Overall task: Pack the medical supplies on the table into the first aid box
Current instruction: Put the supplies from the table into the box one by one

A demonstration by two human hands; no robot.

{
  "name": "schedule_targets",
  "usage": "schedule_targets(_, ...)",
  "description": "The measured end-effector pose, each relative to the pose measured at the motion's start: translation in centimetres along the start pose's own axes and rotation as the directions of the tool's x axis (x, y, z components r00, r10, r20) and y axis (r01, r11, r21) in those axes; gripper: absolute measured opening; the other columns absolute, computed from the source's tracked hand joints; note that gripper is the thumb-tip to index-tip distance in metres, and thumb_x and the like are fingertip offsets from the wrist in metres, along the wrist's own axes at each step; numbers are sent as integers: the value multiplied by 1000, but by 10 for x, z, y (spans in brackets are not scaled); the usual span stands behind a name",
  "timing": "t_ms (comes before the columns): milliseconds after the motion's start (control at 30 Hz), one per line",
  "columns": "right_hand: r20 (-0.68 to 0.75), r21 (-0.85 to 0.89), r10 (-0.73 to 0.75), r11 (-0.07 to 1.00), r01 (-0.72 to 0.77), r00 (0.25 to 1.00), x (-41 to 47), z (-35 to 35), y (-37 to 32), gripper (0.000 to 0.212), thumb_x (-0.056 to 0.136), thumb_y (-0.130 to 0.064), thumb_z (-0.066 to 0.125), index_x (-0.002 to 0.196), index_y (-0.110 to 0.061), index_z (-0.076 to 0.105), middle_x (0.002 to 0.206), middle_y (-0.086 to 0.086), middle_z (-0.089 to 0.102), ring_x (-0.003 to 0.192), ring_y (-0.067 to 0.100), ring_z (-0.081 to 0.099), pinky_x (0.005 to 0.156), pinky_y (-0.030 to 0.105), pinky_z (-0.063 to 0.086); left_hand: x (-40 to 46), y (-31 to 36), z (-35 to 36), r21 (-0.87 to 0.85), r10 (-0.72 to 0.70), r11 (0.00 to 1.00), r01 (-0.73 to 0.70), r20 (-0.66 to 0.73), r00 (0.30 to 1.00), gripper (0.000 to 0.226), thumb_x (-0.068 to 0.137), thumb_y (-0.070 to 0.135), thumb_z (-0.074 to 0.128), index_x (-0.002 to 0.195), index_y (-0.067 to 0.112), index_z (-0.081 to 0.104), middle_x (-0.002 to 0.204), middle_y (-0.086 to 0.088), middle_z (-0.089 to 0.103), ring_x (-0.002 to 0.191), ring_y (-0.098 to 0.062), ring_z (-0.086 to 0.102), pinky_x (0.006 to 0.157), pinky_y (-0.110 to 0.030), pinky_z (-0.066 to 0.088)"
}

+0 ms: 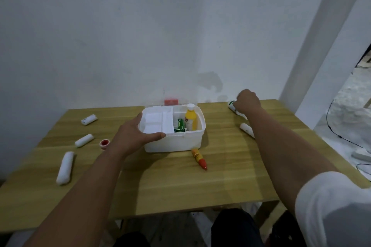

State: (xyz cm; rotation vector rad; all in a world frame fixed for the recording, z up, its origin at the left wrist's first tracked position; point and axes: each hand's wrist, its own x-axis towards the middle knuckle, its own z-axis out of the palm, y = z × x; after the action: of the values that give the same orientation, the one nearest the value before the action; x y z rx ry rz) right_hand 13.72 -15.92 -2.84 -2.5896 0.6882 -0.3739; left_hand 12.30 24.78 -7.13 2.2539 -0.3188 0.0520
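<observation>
Wooden table [220,182] holds open white first aid box [176,142], left hand [133,134] gripping the box's near-left rim, thumb along front edge, right hand [248,101] right of the box, fingers curled round white green-capped tube [232,106]

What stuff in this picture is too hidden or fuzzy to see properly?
- Tube, head view: the right hand covers most of it, label unreadable.
- Roll: its near end is hidden by the right forearm.
- Green carton in the box: print too small and blurred.
- Red piece behind the box: mostly hidden by the box.
</observation>
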Motion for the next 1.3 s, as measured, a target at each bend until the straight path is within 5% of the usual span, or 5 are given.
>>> schedule_targets(333, -11, -141, 81, 987, -82, 997, 1, 37, 42, 16, 87, -13, 71, 96, -3, 63, 101, 18, 71, 92, 36, 68, 69, 36, 52, 3, -5, 2, 32, -38, 999, 38, -2, 999, 134, 38, 95, 69, 154, 39, 33, 148, 4, 53, 113, -12, 47, 67, -20, 39)
schedule_targets(533, -80, 159, 37, 987, -24, 996, 4, -2, 11, 31, 82, -17, 83, 104, 4, 78, 95, 21, 77, 90, 33, 75, 76, 37, 60, 2, -1, 0, 22, -14, 1000, 14, 7, 1000, 124, 45, 87, 75, 153, 39, 37, 145, 5, 56, 106, -8, 43, 63, -13, 35)
schedule_targets(800, 163, 409, -150, 910, 71, 975, -28, -98, -83, 31, 81, -5, 87, 108, 2, 73, 91, 22, 76, 79, 29, 79, 68, 41, 66, 2, 5, -4, 29, -3, 1000, 2, 44, 999, 112, 49, 78, 80, 147, 38, 44, 133, 5, 61, 100, -13, 50, 62, -22, 47)
schedule_targets(1067, 468, 101, -273, 961, 256, 841, -72, -98, -142, 20, 83, -4, 85, 100, 1, 76, 83, 18, 79, 76, 27, 80, 65, 38, 66, 4, 5, -7, 82, -41, 996, 35, 63, 997, 123, 45, 81, 80, 151, 33, 41, 137, -1, 59, 102, -19, 51, 79, -42, 61)
schedule_targets(1300, 426, -302, -286, 849, 433, 858, -89, -30, -153, 22, 81, -13, 87, 84, -4, 68, 71, 10, 74, 60, 23, 74, 75, 44, 65, 3, 4, -7, 53, -32, 998, 29, 61, 998, 117, 47, 78, 81, 149, 34, 44, 115, 13, 54, 99, -17, 52, 74, -36, 60)
